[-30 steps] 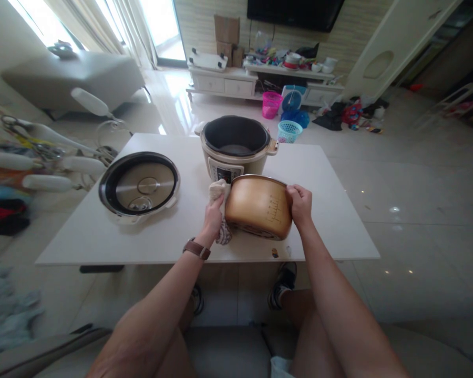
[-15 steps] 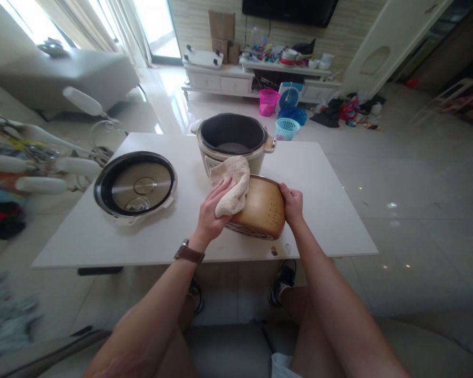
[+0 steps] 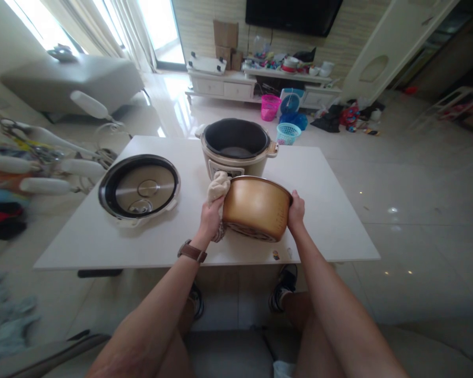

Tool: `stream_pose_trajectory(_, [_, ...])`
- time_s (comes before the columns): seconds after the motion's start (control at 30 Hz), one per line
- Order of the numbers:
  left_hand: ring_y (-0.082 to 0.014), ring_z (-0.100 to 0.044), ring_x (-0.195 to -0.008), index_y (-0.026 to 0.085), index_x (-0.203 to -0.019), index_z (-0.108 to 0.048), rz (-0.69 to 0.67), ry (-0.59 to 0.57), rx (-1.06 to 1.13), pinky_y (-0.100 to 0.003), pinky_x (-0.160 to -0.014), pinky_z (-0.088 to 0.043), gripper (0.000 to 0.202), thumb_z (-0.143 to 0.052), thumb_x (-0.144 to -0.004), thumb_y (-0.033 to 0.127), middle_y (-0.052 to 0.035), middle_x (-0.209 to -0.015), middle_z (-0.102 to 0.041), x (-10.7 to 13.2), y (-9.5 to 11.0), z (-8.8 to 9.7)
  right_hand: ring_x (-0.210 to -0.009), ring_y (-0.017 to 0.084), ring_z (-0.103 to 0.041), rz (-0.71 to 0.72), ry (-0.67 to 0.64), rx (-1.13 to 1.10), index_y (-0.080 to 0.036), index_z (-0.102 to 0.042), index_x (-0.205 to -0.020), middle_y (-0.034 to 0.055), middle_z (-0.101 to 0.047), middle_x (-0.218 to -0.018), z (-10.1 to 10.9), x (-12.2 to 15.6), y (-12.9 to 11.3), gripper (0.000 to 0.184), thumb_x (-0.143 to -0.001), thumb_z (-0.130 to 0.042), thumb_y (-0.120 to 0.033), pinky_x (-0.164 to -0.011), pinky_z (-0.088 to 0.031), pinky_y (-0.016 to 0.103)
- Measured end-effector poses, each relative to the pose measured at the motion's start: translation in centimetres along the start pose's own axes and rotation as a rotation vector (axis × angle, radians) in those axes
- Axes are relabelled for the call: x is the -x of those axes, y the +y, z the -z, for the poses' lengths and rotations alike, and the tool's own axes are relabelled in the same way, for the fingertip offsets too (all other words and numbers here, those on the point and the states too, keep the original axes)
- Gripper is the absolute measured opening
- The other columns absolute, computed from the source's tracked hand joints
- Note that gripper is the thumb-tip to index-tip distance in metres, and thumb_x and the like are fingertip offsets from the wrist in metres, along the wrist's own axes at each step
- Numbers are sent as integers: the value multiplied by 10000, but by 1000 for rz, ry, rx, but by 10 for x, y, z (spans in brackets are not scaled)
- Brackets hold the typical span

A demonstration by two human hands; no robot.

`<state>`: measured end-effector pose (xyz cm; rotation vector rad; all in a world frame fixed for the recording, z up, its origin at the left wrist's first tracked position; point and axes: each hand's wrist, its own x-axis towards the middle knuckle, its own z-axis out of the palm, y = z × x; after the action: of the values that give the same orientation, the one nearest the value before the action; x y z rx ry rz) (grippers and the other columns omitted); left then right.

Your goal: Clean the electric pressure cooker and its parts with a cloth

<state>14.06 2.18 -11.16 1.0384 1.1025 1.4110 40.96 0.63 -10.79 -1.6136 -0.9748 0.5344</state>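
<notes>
A gold inner pot is tilted above the near part of the white table, its patterned base turned toward me. My right hand grips its right side at the rim. A beige cloth is bunched in my left hand, pressed against the pot's left side. Just behind the pot stands the cooker body, open at the top with a dark interior. To the left lies the cooker lid, its metal inner face upward.
Two small stickers are at the table's near edge. A white stand with several rounded arms reaches toward the table's left side. Beyond the table, a pink basket and a light-blue basket stand on the floor.
My left hand and the cloth have slid left, from the front of the pot to its left side. The pot has turned a little, and its markings now sit further right.
</notes>
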Motion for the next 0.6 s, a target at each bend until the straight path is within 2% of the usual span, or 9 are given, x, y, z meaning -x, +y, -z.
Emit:
stream_pose_trajectory(0.07, [-397,-673,-1369,180,-1312,-794,-15,11,7,-564,-1256,-474,554,-802,-856,494,-87,-1217,-833,-1,2,2,-593,152,-304,34,6,22,-305,-297,-582,-40,-292,-571,-2,0,-3,758,-856,-330,-1011,-564,-242,355])
stream_pose_trajectory(0.17, [-386,-675,-1372,179,-1251,-818,-29,21,8,-552,-1272,-462,496,-801,-876,502,-89,-1207,-835,-3,3,3,-607,152,-328,107,24,54,-291,-341,-599,-42,-334,-576,-3,1,-16,707,-913,-407,-921,-586,-250,345])
stream_pose_trajectory(0.3, [-381,-669,-1391,177,-1214,-833,-72,-38,-31,-559,-1295,-436,456,-796,-906,511,-100,-1242,-832,2,4,1,-636,150,-366,210,-36,21,-271,-381,-627,-37,-382,-602,-2,3,-41,626,-963,-491,-789,-594,-285,316])
stream_pose_trajectory(0.4, [-370,-641,-1439,198,-1286,-821,-164,-109,-91,-530,-1313,-419,474,-791,-926,505,-101,-1354,-802,9,4,-1,-579,124,-293,166,-68,39,-279,-303,-594,-54,-288,-567,-1,6,-50,673,-930,-546,-808,-549,-223,312])
stream_pose_trajectory(0.5, [-369,-615,-1473,209,-1346,-803,-236,-158,-145,-522,-1322,-402,505,-789,-931,495,-101,-1415,-777,14,6,0,-530,100,-232,74,-112,67,-283,-274,-555,-61,-244,-538,1,7,-46,732,-886,-585,-856,-513,-167,312])
stream_pose_trajectory(0.6, [-370,-635,-1447,198,-1306,-820,-221,-164,-133,-507,-1301,-426,496,-796,-917,506,-104,-1391,-788,13,10,0,-517,94,-226,24,-126,42,-287,-273,-536,-61,-245,-522,2,5,-38,760,-848,-590,-903,-491,-156,304])
